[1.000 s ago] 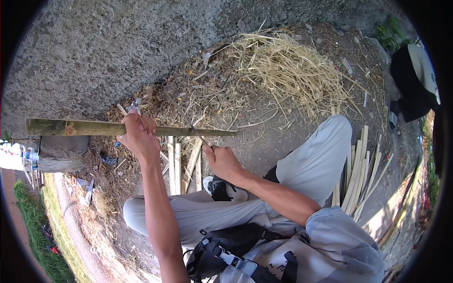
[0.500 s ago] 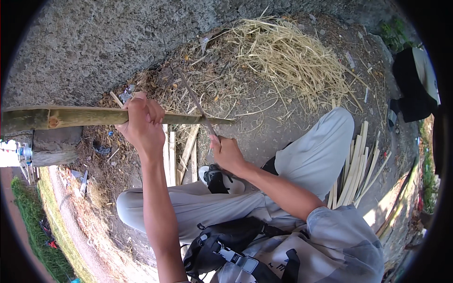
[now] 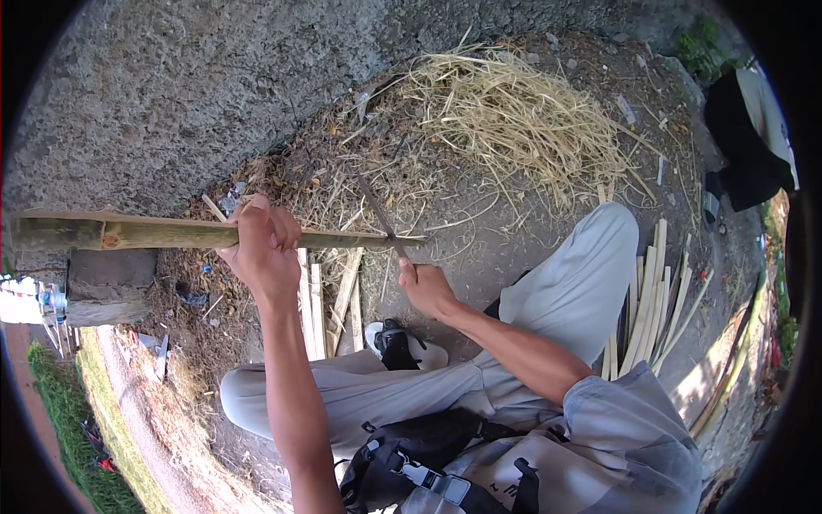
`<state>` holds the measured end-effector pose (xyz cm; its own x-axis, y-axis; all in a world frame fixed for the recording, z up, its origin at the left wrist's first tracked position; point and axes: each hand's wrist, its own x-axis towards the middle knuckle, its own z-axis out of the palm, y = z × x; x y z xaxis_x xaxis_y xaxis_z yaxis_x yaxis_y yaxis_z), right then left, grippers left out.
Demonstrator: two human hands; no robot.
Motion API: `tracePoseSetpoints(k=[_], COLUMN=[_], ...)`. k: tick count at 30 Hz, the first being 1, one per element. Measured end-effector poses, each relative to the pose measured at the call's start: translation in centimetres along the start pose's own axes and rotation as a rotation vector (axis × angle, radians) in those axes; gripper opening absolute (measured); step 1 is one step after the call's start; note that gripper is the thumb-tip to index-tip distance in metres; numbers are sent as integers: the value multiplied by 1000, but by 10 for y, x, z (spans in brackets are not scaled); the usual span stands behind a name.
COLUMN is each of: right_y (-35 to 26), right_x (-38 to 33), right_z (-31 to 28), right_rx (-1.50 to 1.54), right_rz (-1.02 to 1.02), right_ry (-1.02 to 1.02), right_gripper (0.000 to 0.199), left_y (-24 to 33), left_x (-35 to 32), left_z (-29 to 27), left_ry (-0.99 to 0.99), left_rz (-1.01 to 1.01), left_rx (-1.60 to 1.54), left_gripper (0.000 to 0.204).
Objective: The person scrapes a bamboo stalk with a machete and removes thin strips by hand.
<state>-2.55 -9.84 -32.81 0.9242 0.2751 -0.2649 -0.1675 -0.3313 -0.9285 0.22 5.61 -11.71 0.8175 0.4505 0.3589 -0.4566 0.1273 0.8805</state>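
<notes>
A long length of split bamboo [image 3: 180, 236] stretches in from the left edge to the middle of the view. Wrapped around it is my left hand [image 3: 263, 244], fingers closed. My right hand [image 3: 425, 287] grips the near end of a long thin knife [image 3: 377, 210], its handle mostly hidden in the fist. The dark blade crosses the bamboo close to its narrow right end, slanting up and away to the left.
A heap of pale bamboo shavings [image 3: 531, 116] lies by the rough wall [image 3: 197, 77]. Split strips [image 3: 646, 300] rest beside my right knee, others [image 3: 341, 300] near my shoe [image 3: 398, 345]. A block [image 3: 111, 283] stands under the bamboo at left. Another person's dark clothing [image 3: 741, 146] shows at far right.
My right hand and the knife have shifted slightly right and nearer, toward the bamboo's tip. The bamboo sits slightly lower in view, with my left hand still around it.
</notes>
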Motion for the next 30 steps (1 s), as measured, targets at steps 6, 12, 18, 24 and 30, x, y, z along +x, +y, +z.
tracePoseSetpoints(k=[6,12,18,24,30], right_y=[-9,-34,5,-29,60], right_x=[-14,-9,14,-17,13], right_z=[4,-14,-19,-6,-5], right_rx=[-14,-10,-244,-68,-267], right_rz=[-41,-31,54,-226,151], right_ry=[-39,-102,-164,4,-158], right_gripper=[58,57,66,57,47], left_y=[10,7,-1,5,-1], left_x=[-10,-4,-4,-5,-2], left_z=[9,11,6,21,18], left_ry=[-25,-38,-7,-20,1], left_rz=[-40,-20,9,-13,3], left_rx=[-20,-12,-26,34,-9], left_gripper=[40,39,38,39,38])
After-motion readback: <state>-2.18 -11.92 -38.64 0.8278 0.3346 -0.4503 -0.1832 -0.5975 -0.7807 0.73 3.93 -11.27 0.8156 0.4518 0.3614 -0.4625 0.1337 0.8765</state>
